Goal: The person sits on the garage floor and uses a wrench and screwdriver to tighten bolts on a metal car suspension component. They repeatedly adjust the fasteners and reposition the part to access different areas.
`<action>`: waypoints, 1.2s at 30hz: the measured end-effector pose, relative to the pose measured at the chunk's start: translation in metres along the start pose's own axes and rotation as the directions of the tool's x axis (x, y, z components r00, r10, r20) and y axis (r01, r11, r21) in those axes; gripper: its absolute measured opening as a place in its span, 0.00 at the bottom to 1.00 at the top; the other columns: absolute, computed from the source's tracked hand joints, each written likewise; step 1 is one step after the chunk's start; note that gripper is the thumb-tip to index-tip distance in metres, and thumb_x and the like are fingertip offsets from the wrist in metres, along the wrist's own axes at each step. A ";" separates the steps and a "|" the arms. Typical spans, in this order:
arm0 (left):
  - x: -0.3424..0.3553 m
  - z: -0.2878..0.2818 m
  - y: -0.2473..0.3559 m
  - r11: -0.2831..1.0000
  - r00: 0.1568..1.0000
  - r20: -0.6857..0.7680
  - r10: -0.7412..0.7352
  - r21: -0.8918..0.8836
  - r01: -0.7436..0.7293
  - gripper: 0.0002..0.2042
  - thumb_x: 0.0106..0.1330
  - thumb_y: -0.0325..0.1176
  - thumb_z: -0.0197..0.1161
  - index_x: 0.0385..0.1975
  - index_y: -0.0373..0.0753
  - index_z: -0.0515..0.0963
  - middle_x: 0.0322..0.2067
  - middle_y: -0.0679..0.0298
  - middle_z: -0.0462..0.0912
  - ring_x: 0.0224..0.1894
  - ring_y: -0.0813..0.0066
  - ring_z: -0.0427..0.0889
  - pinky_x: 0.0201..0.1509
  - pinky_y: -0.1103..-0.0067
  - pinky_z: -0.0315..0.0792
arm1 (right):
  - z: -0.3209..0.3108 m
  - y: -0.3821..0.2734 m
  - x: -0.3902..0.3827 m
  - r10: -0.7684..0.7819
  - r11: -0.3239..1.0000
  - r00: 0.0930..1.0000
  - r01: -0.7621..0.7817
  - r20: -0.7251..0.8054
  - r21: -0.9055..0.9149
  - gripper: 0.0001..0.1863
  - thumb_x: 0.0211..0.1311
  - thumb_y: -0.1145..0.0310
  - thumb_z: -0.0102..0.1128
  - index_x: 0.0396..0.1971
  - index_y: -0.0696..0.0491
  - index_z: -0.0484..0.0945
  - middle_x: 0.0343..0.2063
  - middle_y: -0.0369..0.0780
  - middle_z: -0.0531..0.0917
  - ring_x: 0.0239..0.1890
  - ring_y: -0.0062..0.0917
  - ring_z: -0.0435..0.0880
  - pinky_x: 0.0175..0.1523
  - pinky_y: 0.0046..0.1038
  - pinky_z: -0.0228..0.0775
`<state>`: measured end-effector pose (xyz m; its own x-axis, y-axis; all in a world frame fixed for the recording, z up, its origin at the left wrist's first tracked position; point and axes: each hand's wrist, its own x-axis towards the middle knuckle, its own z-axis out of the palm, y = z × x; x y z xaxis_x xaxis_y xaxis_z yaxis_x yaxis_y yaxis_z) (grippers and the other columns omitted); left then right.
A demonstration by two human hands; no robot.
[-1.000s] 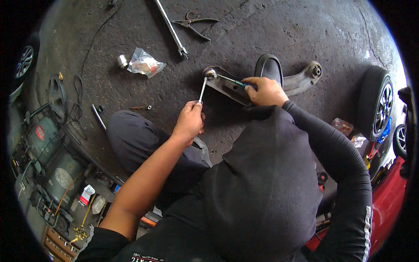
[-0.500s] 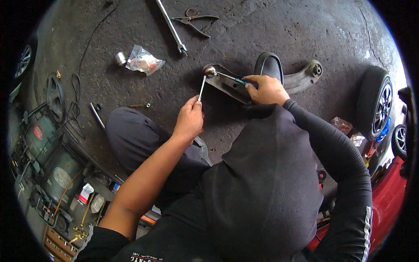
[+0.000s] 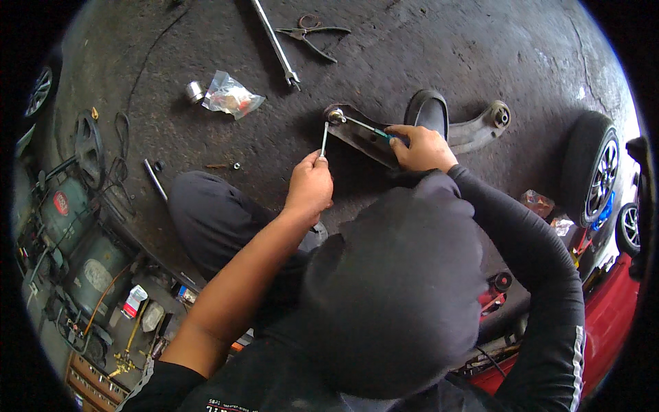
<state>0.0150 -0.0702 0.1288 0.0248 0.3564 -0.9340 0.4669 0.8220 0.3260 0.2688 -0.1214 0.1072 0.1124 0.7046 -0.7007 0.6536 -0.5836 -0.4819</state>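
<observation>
A dark metal car control arm (image 3: 357, 142) lies on the floor, its ball joint (image 3: 336, 116) at the left end. My left hand (image 3: 310, 185) is closed around a thin metal rod-shaped tool (image 3: 324, 139), its tip against the near edge of the joint. My right hand (image 3: 424, 148) grips a screwdriver (image 3: 371, 129) with a teal handle. Its shaft points left, and the tip is at the right side of the joint. My shoe (image 3: 427, 115) rests over the middle of the arm. How the tips engage the joint is too small to tell.
Beyond the arm lie a long wrench (image 3: 276, 45), pliers (image 3: 312, 36), a clear plastic bag (image 3: 232, 95) and a metal cup-shaped part (image 3: 194, 91). A metal tube (image 3: 156, 180) lies by my knee. A wheel (image 3: 592, 168) stands right; a green compressor tank (image 3: 67, 206) is left.
My left hand has shifted slightly right and turned a little, with its tool still at the joint. The right hand keeps its hold on the screwdriver. The whole view has shifted slightly.
</observation>
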 end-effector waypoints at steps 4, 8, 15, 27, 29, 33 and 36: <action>0.011 0.009 0.005 0.995 0.994 -0.094 0.063 0.084 -0.056 0.22 0.85 0.39 0.52 0.68 0.32 0.79 0.26 0.63 0.80 0.26 0.72 0.79 0.33 0.68 0.78 | -0.005 -0.011 -0.003 0.012 1.000 1.000 -0.012 -0.004 0.014 0.22 0.74 0.56 0.59 0.61 0.46 0.89 0.45 0.55 0.92 0.50 0.54 0.91 0.63 0.47 0.82; 0.028 0.002 0.005 0.983 0.989 -0.062 0.131 0.139 -0.122 0.17 0.82 0.36 0.52 0.54 0.30 0.83 0.29 0.51 0.86 0.31 0.63 0.83 0.43 0.63 0.76 | -0.008 -0.014 0.000 0.017 0.998 1.000 -0.018 0.019 0.065 0.23 0.74 0.57 0.60 0.61 0.49 0.89 0.45 0.56 0.92 0.50 0.53 0.92 0.63 0.46 0.81; 0.028 -0.001 0.016 0.960 0.987 -0.032 0.158 0.241 -0.145 0.16 0.82 0.36 0.50 0.46 0.32 0.82 0.24 0.55 0.82 0.23 0.65 0.80 0.30 0.62 0.74 | -0.010 -0.014 0.008 0.043 0.997 0.999 -0.043 0.011 0.065 0.21 0.73 0.56 0.61 0.60 0.46 0.91 0.47 0.54 0.92 0.53 0.52 0.92 0.64 0.44 0.81; 0.029 -0.044 0.005 0.876 0.967 -0.013 0.256 0.426 -0.226 0.21 0.84 0.41 0.55 0.65 0.35 0.84 0.50 0.41 0.91 0.54 0.42 0.90 0.60 0.60 0.80 | -0.001 -0.005 0.001 0.010 0.999 1.000 -0.010 0.001 0.041 0.22 0.74 0.54 0.60 0.61 0.45 0.90 0.49 0.55 0.92 0.54 0.52 0.91 0.66 0.45 0.80; 0.030 -0.047 0.010 0.786 0.936 0.023 0.352 0.536 -0.309 0.21 0.83 0.42 0.54 0.65 0.35 0.84 0.52 0.40 0.90 0.58 0.41 0.89 0.64 0.59 0.80 | -0.002 -0.005 0.002 0.030 0.999 0.999 -0.031 0.023 0.038 0.23 0.75 0.55 0.60 0.63 0.45 0.88 0.50 0.54 0.92 0.55 0.50 0.91 0.66 0.43 0.80; 0.027 -0.046 0.013 0.711 0.916 0.034 0.401 0.619 -0.334 0.22 0.83 0.42 0.54 0.65 0.36 0.84 0.55 0.40 0.89 0.61 0.40 0.87 0.68 0.57 0.78 | -0.003 -0.008 -0.001 0.043 0.998 0.999 -0.044 0.025 0.039 0.23 0.75 0.56 0.61 0.64 0.46 0.88 0.50 0.54 0.92 0.56 0.49 0.91 0.67 0.43 0.80; 0.027 -0.042 0.014 0.705 0.913 0.019 0.407 0.628 -0.328 0.22 0.83 0.42 0.54 0.65 0.36 0.83 0.55 0.39 0.89 0.62 0.38 0.86 0.68 0.56 0.78 | -0.005 -0.011 -0.001 0.061 0.997 0.998 -0.063 0.035 0.044 0.23 0.75 0.56 0.61 0.65 0.46 0.87 0.52 0.55 0.91 0.57 0.49 0.91 0.68 0.42 0.79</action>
<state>-0.0152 -0.0299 0.1144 0.2298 0.6514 -0.7231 0.8767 0.1840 0.4444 0.2651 -0.1138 0.1161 0.1256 0.6530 -0.7469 0.6121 -0.6435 -0.4597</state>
